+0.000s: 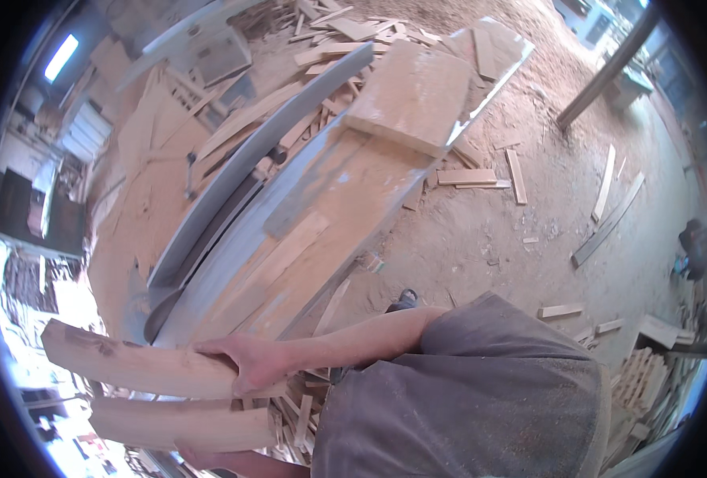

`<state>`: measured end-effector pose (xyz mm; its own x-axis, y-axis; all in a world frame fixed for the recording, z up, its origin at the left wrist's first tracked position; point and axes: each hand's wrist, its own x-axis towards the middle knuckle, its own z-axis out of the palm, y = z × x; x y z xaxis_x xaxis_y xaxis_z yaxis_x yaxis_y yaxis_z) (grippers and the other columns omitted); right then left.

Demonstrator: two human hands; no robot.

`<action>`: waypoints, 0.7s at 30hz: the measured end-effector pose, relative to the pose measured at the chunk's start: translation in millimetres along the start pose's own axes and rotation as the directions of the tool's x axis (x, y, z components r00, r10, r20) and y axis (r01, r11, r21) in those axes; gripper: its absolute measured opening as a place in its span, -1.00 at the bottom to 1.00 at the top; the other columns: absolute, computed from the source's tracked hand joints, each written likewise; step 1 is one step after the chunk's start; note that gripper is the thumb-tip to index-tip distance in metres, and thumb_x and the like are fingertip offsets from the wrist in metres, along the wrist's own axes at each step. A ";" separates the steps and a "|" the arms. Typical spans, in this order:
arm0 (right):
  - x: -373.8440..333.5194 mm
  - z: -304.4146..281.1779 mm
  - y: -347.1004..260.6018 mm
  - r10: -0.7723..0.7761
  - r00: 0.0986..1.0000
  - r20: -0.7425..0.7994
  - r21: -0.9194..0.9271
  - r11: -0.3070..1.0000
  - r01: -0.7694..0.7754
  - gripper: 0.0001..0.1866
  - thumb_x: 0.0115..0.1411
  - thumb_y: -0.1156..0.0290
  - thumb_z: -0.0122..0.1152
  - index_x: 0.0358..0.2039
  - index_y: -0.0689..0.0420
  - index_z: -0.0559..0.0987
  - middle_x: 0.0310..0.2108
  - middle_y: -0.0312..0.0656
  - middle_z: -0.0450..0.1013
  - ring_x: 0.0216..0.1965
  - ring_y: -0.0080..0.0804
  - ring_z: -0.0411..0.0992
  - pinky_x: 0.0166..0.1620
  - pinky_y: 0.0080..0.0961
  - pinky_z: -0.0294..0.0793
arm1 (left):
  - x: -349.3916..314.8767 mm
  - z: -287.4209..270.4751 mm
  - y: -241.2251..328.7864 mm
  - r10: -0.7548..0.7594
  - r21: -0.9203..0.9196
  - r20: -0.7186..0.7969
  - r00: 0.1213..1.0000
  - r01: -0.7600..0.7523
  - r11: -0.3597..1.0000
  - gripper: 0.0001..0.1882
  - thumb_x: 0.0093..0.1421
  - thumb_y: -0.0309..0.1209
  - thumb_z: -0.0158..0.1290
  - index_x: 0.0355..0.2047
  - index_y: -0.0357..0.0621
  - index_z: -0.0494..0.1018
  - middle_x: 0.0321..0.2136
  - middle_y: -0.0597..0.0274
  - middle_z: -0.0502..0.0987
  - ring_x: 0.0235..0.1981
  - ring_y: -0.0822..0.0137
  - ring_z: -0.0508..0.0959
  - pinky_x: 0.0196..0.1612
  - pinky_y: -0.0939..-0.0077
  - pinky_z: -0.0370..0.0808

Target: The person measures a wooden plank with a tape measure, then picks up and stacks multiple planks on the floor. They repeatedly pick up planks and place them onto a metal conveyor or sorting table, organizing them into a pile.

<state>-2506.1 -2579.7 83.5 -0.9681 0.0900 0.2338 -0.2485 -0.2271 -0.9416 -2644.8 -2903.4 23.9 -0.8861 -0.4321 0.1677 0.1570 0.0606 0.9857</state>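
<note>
My right hand (256,360) reaches in from the body and grips a thick, slightly curved wooden plank (138,368) near its right end. Just below it, a second curved plank (182,425) runs almost parallel, with a narrow gap between the two. At the lower edge of this second plank, my left hand (198,456) holds it from beneath; most of its fingers are hidden. Both planks are at the near end of a long machine bed (313,215) with a grey upright fence (266,151).
A broad wooden slab (409,92) lies on the far part of the bed. Offcuts (345,32) pile up behind the fence. Loose strips (517,177) lie on the dusty floor at right, near a slanting post (608,72). More stacked wood (640,378) stands at lower right.
</note>
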 end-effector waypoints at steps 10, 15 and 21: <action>-154.9 -169.2 -141.5 0.022 0.947 -0.320 -0.213 0.973 -0.094 -0.09 -0.20 0.46 0.30 0.30 0.31 0.37 0.08 0.15 0.50 0.15 -0.06 0.49 0.25 -0.35 0.42 | -197.6 277.8 73.3 -0.113 -0.229 0.612 0.782 0.313 0.922 -0.27 0.20 -0.13 0.04 0.18 -0.57 0.33 0.08 -0.22 0.47 0.06 -0.09 0.53 0.16 0.03 0.48; -247.8 -260.9 -157.2 -0.045 0.768 -0.639 -0.068 0.998 0.002 -0.01 -0.18 0.44 0.43 0.35 0.35 0.33 0.21 0.02 0.46 0.21 -0.26 0.44 0.31 -0.38 0.37 | -377.1 388.2 144.4 -0.058 -0.090 0.980 0.191 0.683 0.725 -0.12 0.05 -0.09 0.09 0.27 -0.49 0.25 0.07 -0.27 0.48 0.05 -0.10 0.53 0.20 0.07 0.48; -417.3 -373.1 -136.6 -0.161 0.248 -0.955 -0.093 0.960 0.262 0.05 -0.26 0.59 0.48 0.34 0.45 0.30 0.18 0.00 0.48 0.23 -0.29 0.43 0.33 -0.42 0.34 | -494.8 536.8 112.3 0.027 0.143 0.974 -0.227 0.696 0.704 -0.22 0.08 -0.07 0.12 0.19 -0.41 0.36 0.02 -0.18 0.51 0.06 0.01 0.52 0.20 0.10 0.45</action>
<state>-2056.4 -2224.4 24.1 -0.1700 0.9852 -0.0223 -0.4897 -0.1041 -0.8657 -2422.8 -2199.9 59.2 -0.2191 0.9757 0.0020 -0.5686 -0.1294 0.8123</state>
